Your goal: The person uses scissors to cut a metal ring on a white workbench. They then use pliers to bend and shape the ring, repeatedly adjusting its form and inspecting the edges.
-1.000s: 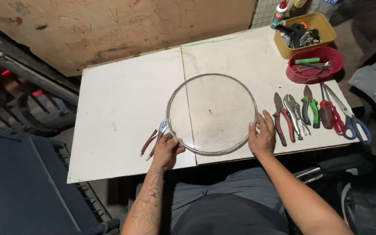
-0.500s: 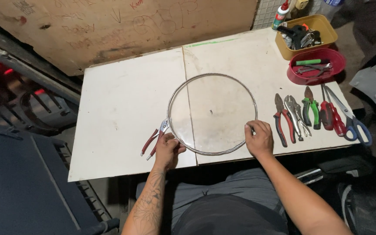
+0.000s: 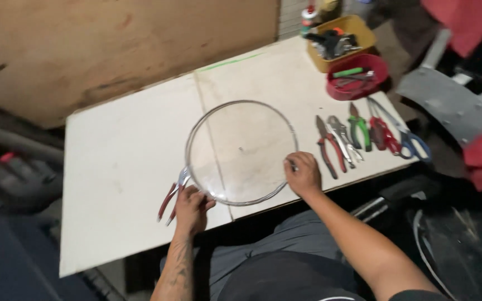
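A round clear disc with a metal rim [image 3: 241, 151] lies flat on the white table [image 3: 124, 161]. My left hand [image 3: 191, 205] grips its near left edge, right beside red-handled pliers [image 3: 172, 196] that lie partly under the rim. At the disc's right edge, my right hand [image 3: 303, 174] is closed with its fingers on the rim. Whether that hand holds a small thing too is unclear.
A row of pliers and cutters [image 3: 346, 139] and blue-handled scissors [image 3: 405, 137] lies to the right of the disc. Behind them stand a red bowl [image 3: 359, 78] and a yellow tray [image 3: 341, 42] with tools. A plywood board [image 3: 112, 44] backs the table.
The view has swung, so the table now sits further right and tilted. My right hand has slid a little inward along the rim; my left hand has kept its grip.
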